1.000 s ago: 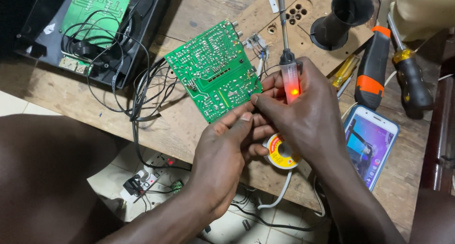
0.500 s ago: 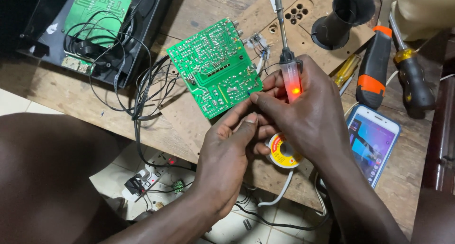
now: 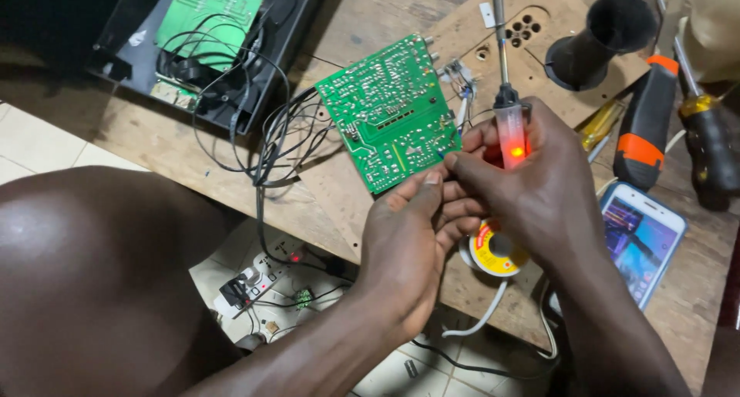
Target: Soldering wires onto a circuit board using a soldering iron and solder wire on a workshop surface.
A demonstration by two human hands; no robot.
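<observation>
Green, solder-dotted circuit board (image 3: 389, 112) is tilted up over the wooden bench (image 3: 177, 139) near its front edge, its lower corner pinched by the left hand (image 3: 412, 235). The right hand (image 3: 539, 185) is clenched around a soldering iron with a glowing red light (image 3: 509, 127), tip pointing toward the far edge. A yellow solder spool (image 3: 493, 250) lies beneath both hands.

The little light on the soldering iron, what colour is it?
Red-orange, glowing on the soldering iron, in the head view.
</observation>
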